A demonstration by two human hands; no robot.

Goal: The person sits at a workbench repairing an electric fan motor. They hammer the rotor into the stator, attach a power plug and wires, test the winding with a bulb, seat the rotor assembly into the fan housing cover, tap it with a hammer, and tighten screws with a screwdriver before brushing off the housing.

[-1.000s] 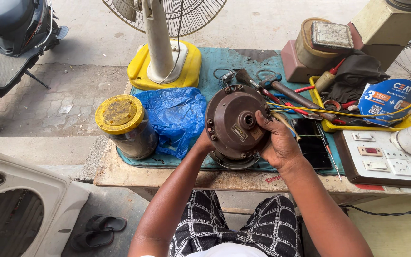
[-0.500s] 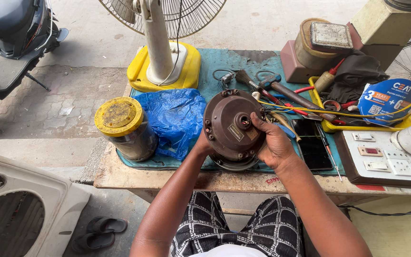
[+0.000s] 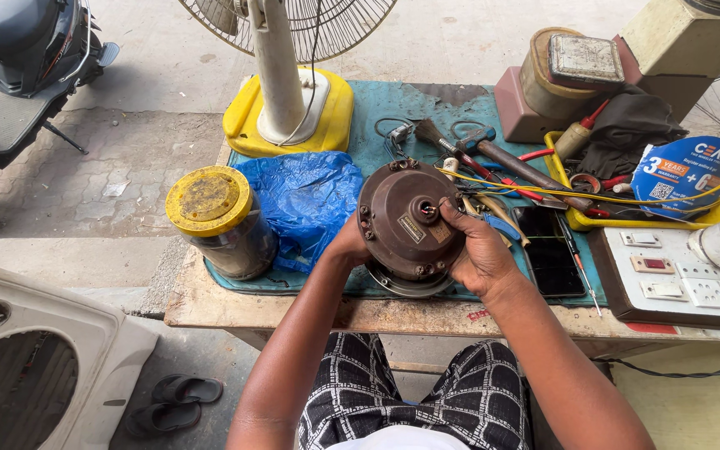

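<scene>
Brown motor housing (image 3: 410,227) held tilted at near tabletop (image 3: 210,304) edge. Left hand (image 3: 348,246) clamped on left rim; right hand (image 3: 478,250) fingers pinched at centre shaft. Housing best kept steadied, shaft turned gently.

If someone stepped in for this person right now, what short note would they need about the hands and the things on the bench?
Left hand: grips the left edge of the brown round motor housing, tilted up on the bench's teal mat.
Right hand: holds the housing's right side, fingertips at the centre shaft.
Nearby: yellow-lidded jar, blue plastic bag, dark phone, hammer, switchboard.
Done: the housing is off the mat, in hand.
Left: its casing looks closed.
</scene>
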